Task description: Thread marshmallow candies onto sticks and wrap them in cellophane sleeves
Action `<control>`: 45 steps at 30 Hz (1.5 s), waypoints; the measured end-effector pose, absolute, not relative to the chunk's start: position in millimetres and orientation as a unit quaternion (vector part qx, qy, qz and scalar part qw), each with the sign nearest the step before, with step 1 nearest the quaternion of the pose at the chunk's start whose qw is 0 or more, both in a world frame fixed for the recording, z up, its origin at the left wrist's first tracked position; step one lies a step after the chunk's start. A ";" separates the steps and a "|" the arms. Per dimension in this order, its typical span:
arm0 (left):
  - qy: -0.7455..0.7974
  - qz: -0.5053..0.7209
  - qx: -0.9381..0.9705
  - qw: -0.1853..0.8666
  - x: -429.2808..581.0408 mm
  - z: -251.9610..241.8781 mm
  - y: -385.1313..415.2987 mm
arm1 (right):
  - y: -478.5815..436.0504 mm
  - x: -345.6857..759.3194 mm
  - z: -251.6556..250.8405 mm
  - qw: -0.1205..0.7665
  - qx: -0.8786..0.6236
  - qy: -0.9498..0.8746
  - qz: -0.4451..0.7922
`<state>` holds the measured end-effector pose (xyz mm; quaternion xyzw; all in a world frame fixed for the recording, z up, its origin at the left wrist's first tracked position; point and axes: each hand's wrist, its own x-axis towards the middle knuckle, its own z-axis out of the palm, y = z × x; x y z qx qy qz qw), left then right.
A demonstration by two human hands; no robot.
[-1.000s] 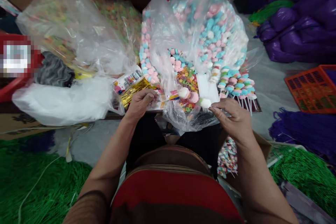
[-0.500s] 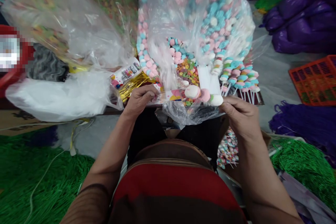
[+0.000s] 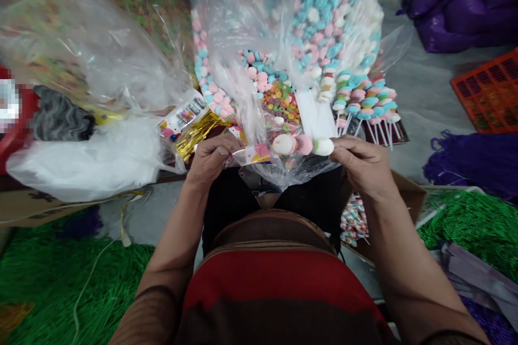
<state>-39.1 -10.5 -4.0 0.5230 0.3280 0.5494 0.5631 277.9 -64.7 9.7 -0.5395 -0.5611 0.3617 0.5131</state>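
At the left lies a white plastic bag (image 3: pixel 89 156), then a gold tinsel packet (image 3: pixel 201 132). The left hand (image 3: pixel 212 160) pinches the clear end of a printed wrapper (image 3: pixel 259 154), which meets the candy stick (image 3: pixel 303 145) stretched between both hands. The right hand's (image 3: pixel 360 164) fingers pinch its far end; whether stick or last sweet, I cannot tell. Best keep both level and in line, pinching lightly, since the sweets look soft. Further right, finished-looking skewers (image 3: pixel 366 98) lie bunched.
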 end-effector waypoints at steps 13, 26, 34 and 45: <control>0.341 0.554 0.491 0.579 -36.0 -11.1 -7.4 | -65.3 282.1 5.6 0.527 -0.544 -0.552 0.350; 0.330 0.576 0.464 0.587 -25.4 -16.9 -6.5 | -67.7 271.6 -5.3 0.541 -0.533 -0.553 0.343; 0.307 0.577 0.497 0.571 -29.9 -25.4 -3.2 | -66.5 280.1 12.0 0.494 -0.526 -0.633 0.280; 0.336 0.545 0.538 0.548 -39.3 -28.8 0.6 | -66.8 286.5 7.6 0.476 -0.547 -0.605 0.329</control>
